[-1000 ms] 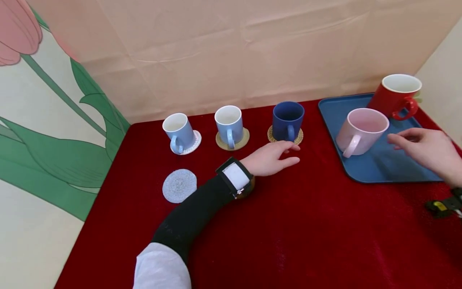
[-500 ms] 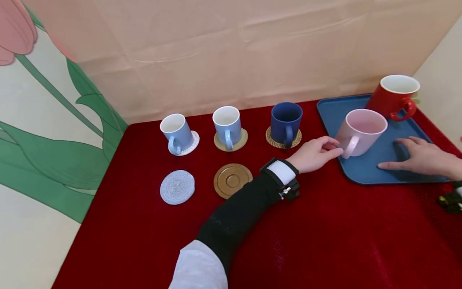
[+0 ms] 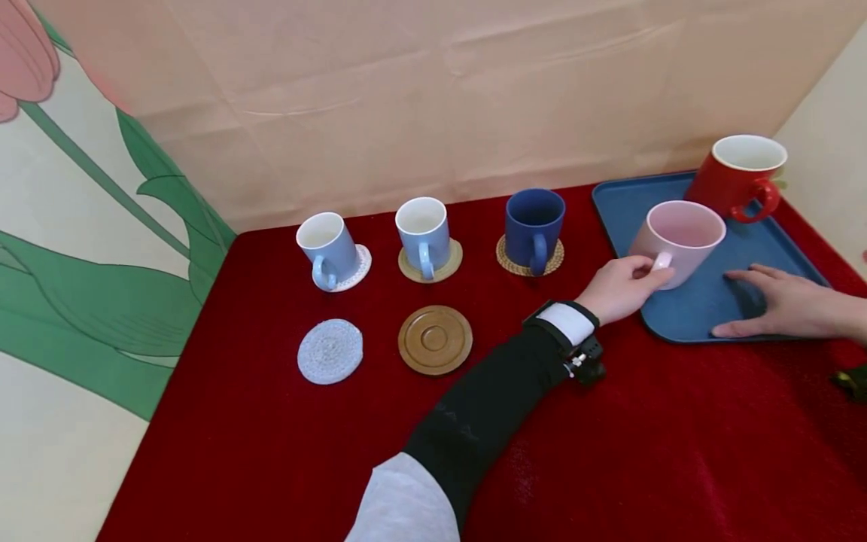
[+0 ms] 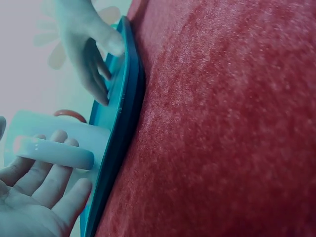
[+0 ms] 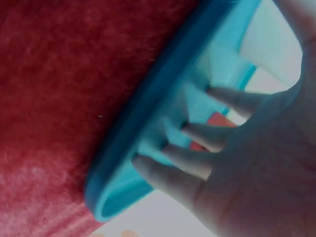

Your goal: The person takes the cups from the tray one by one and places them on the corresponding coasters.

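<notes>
A pink mug (image 3: 687,262) stands on a blue tray (image 3: 691,320) at the right. My left hand (image 3: 619,290) grips its handle (image 4: 59,154); in the left wrist view several fingers run through the handle loop, with the thumb outside. The right hand (image 3: 789,302) lies over the tray's front right part, fingers spread and fingertips at the tray floor, holding nothing. In the right wrist view that hand (image 5: 247,158) is seen from the palm side. Behind the pink mug, a red mug (image 3: 721,184) with a white inside stands on the tray.
Along the back, a light-blue mug (image 3: 342,260), another light-blue mug (image 3: 439,245) and a dark-blue mug (image 3: 523,245) stand on coasters. A grey woven coaster (image 3: 330,351) and a brown round coaster (image 3: 435,340) lie nearer on the red cloth (image 3: 271,452).
My left hand has moved right from near the dark-blue mug and taken hold of the pink mug's handle. The right hand has lowered to the tray with its fingers spread.
</notes>
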`<state>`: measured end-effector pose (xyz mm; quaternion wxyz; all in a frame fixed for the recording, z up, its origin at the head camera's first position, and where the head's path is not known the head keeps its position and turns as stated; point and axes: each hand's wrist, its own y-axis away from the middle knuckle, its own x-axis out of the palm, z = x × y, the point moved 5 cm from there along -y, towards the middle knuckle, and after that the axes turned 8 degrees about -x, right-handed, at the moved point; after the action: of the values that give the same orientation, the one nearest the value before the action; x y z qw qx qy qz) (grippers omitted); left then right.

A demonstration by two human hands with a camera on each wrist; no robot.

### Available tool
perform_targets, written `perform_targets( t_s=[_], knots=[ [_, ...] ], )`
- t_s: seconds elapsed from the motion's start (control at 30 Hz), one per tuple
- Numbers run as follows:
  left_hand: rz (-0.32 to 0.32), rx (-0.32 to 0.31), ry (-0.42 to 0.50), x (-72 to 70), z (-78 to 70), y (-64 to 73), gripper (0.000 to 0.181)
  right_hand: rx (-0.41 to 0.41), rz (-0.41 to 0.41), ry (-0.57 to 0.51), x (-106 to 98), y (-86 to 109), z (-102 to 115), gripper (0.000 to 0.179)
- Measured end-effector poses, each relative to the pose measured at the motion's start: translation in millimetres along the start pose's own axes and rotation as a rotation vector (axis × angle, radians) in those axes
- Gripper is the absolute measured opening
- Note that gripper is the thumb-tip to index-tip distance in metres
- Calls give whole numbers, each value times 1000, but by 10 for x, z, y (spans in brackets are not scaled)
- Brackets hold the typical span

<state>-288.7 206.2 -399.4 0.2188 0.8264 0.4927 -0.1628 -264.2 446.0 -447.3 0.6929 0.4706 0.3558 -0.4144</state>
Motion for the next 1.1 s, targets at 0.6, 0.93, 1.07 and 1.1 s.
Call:
perform_targets(
  t_s=[0.6, 0.93, 1.07, 1.1],
  knots=[
    [-4, 17, 167, 133, -12, -69, 22, -250, 96, -8, 35, 114, 321, 29],
    [7, -38, 229, 109, 0, -97, 30, -312, 60, -11, 34, 133, 328, 26],
    [-14, -63, 192, 86, 14, -105, 33, -335, 45, -11, 34, 137, 343, 26],
    [-20, -66, 187, 79, 19, -107, 33, -340, 45, -14, 33, 132, 343, 26]
  ],
)
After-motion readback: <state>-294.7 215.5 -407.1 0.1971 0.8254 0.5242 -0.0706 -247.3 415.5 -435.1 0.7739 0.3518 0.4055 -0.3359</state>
